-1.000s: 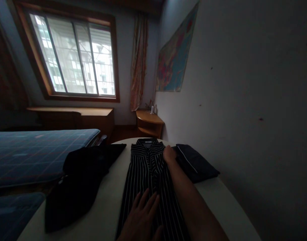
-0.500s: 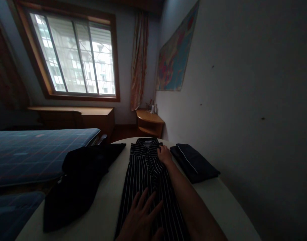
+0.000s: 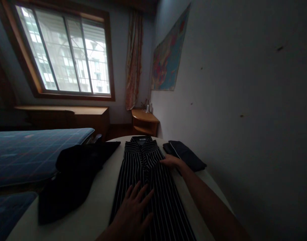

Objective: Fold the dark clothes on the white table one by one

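A black shirt with white stripes [image 3: 140, 160] lies lengthwise on the round white table [image 3: 103, 187], its collar at the far end and its sleeves out of sight. My left hand [image 3: 134, 207] is open over the lower front of the shirt, fingers spread and palm down. At the shirt's right edge, below the shoulder, my right hand [image 3: 171, 161] has its fingers closed together on the cloth. A folded dark garment with a pale line [image 3: 187, 155] lies just beyond that hand.
Dark crumpled clothing [image 3: 70, 180] covers the table's left side. Past it is a blue checked mattress [image 3: 43, 144]. A corner shelf [image 3: 144, 115] and a wooden desk [image 3: 93, 110] stand by the window. The wall [image 3: 231, 83] runs close on the right.
My right hand has slid from the shirt's shoulder down along its right edge, towards me. My left hand stays spread over the lower front. The view has turned slightly right.
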`<state>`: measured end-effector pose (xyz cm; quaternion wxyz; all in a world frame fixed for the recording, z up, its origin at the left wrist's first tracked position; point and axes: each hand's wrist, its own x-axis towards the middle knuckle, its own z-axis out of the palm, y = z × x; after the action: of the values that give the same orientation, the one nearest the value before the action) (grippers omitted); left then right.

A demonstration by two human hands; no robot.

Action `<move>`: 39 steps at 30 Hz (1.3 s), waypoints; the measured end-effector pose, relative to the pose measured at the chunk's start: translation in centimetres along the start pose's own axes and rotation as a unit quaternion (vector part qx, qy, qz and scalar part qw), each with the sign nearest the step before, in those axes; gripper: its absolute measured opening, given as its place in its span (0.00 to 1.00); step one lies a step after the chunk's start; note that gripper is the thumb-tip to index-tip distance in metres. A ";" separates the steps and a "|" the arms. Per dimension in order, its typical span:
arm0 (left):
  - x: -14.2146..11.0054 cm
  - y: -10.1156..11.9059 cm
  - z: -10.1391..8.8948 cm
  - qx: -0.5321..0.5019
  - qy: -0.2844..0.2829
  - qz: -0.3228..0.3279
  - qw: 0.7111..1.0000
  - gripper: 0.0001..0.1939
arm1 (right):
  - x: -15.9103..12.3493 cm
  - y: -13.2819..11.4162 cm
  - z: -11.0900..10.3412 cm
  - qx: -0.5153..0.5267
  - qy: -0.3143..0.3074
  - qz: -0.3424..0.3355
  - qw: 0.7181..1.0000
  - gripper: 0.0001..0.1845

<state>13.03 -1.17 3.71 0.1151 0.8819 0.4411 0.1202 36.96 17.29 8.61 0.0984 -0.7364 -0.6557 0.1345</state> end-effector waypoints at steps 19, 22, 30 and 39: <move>0.5 -1.6 -0.1 0.042 0.015 0.002 0.999 0.30 | -19.7 3.6 3.7 -0.023 -0.077 -0.254 0.964 0.38; 1.1 -2.1 0.0 0.046 0.009 -0.001 0.999 0.30 | -19.6 3.5 3.8 -0.026 -0.096 -0.244 0.965 0.39; 0.7 -1.2 -1.3 0.063 0.010 0.007 0.998 0.27 | -21.5 2.6 2.0 -0.029 -0.116 -0.360 0.925 0.38; -10.2 2.0 1.2 0.050 -0.053 0.181 0.981 0.37 | -27.8 6.2 5.7 -0.032 -0.114 -0.517 0.848 0.32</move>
<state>8.98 -10.67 2.06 0.0698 0.9568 0.2734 0.0700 37.97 -11.22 3.13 0.0550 -0.2729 -0.9522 0.1260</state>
